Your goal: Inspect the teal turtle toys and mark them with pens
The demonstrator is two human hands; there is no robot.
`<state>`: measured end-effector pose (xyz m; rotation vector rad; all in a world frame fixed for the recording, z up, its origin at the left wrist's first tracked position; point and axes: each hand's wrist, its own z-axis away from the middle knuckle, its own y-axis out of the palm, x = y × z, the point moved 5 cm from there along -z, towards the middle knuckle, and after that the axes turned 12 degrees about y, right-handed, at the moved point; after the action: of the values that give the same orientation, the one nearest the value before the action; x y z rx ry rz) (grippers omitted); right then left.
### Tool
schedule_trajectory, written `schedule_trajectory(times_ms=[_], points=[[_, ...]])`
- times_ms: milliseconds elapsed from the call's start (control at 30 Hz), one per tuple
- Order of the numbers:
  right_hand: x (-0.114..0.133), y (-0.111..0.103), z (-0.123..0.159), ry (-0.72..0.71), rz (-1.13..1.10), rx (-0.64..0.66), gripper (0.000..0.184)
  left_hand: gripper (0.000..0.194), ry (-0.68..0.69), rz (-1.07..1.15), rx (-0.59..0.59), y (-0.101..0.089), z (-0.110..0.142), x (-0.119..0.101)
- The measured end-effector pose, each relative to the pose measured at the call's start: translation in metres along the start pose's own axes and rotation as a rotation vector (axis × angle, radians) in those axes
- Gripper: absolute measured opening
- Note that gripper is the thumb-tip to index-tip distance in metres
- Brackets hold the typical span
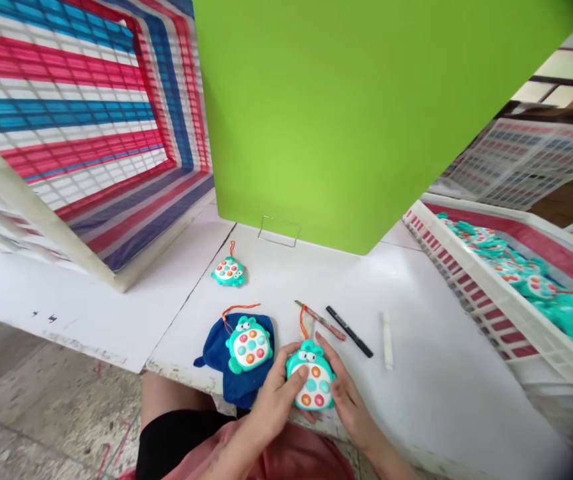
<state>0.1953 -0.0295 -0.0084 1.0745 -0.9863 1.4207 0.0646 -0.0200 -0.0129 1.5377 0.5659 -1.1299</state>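
Observation:
A teal animal-shaped pop toy (310,385) with coloured buttons and an orange cord is held at the table's front edge. My left hand (279,393) grips its left side, the thumb lying on the button face. Around its right side my right hand (349,400) is closed, fingers along the edge. Just left, a second pop toy (250,345) rests face up on a dark blue cloth (214,343). Farther back lies a third toy (228,272), its cord pointing away. Beyond my hands are a craft knife (324,323), a black marker (349,331) and a white stick-like tool (387,340).
A large green board (316,120) rises at the back of the white table (431,373), a thin wire frame (279,231) at its foot. At left a white crate (116,277) with a striped lining lies on its side. Another crate (459,280) at right holds many teal toys.

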Motion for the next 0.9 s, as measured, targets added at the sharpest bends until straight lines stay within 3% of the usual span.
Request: schedule_trajectory(times_ms=[100, 233, 300, 533, 700, 900], points=[[-0.001, -0.002, -0.001, 0.032, 0.044, -0.073, 0.057, 0.062, 0.060, -0.046, 0.021, -0.002, 0.001, -0.003], [-0.006, -0.005, -0.005, 0.048, 0.065, -0.074, 0.055, 0.112, 0.090, -0.043, 0.073, -0.002, 0.000, -0.003], [-0.009, -0.006, -0.005, 0.057, 0.065, -0.073, 0.055, 0.124, 0.047, -0.045, 0.065, -0.001, 0.000, 0.001], [-0.014, -0.006, -0.005, 0.025, -0.037, 0.004, 0.061, 0.102, 0.038, 0.009, 0.052, 0.001, -0.001, 0.000], [-0.012, -0.006, -0.004, 0.027, -0.047, 0.026, 0.065, 0.059, 0.013, -0.047, -0.034, -0.003, -0.001, 0.000], [-0.001, 0.003, 0.002, -0.015, -0.063, 0.058, 0.088, 0.053, 0.012, -0.012, -0.024, 0.003, -0.002, -0.007]])
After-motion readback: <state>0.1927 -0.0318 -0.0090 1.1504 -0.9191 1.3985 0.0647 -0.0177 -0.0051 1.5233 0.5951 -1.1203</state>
